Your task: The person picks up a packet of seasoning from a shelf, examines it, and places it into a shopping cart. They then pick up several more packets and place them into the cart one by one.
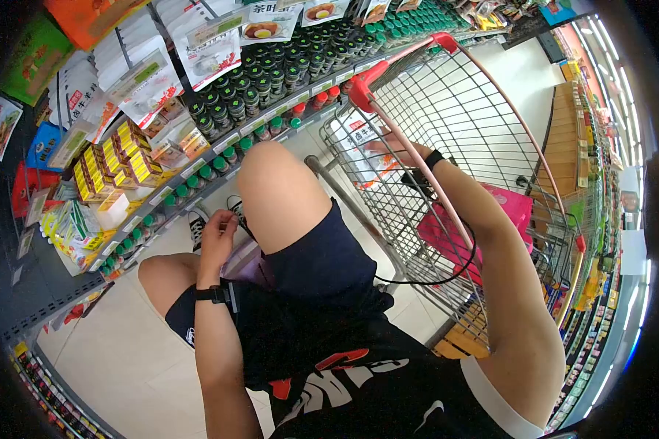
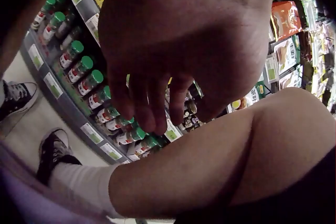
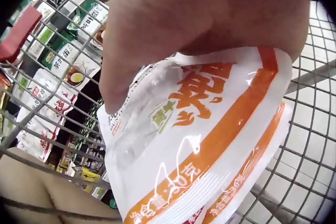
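Inside the wire shopping cart [image 1: 483, 110], my right hand [image 1: 397, 148] grips white seasoning pouches [image 3: 210, 113] printed with orange stripes and Chinese lettering. In the right wrist view the thumb lies at the front pouch's left edge, and a second pouch's edge shows behind it. The other fingers are hidden behind the packs. My left hand [image 1: 217, 235] hangs beside my knee [image 1: 278, 183], holding nothing, its fingers loosely bent. Beyond it in the left wrist view stand green-capped jars [image 2: 90, 82] on the low shelf.
A pink bag [image 1: 447, 227] sits in the cart behind my right forearm. Shelves to the front and left hold hanging white pouches [image 1: 209, 58], dark jars [image 1: 256, 80] and yellow boxes [image 1: 117, 164]. A black cord [image 1: 432, 282] loops past the cart's wires. Wooden shelving [image 1: 562, 132] stands beyond the cart.
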A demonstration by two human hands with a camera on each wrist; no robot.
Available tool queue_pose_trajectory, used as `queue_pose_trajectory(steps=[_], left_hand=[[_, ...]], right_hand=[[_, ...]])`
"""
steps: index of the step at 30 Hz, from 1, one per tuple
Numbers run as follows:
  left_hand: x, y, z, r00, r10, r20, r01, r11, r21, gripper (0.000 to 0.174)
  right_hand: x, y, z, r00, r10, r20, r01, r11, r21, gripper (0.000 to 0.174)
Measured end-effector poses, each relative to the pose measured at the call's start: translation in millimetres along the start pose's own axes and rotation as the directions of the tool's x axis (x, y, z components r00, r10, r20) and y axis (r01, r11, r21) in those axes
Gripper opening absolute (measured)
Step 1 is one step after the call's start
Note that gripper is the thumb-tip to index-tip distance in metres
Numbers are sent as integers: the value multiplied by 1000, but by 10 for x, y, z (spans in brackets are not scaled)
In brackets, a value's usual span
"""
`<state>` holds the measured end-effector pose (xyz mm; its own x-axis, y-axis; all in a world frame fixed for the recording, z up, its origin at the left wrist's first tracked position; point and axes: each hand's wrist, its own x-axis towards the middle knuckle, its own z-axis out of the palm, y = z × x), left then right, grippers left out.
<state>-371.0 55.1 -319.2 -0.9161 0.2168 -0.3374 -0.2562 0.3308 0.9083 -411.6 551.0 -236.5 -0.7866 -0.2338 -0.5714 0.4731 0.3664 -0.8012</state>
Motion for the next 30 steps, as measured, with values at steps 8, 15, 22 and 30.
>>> queue_pose_trajectory(steps=[8,15,22,30], left_hand=[[0,114,1,1000,15,23,-18,995,101,19],[38,76,3,999,1,38,-4,995,96,16],[47,64,-10,999,-6,49,2,996,94,16],[43,99,-36,999,36,11,-37,996,85,16]], right_hand=[[-96,-232,23,990,96,-104,-107,989,-106,108],[275,437,-293,959,-188,-211,75,889,-451,107],[-40,-50,-253,969,-27,-245,-36,968,-248,59],[-527,-584,-639,879,58,-473,-84,996,-34,49]])
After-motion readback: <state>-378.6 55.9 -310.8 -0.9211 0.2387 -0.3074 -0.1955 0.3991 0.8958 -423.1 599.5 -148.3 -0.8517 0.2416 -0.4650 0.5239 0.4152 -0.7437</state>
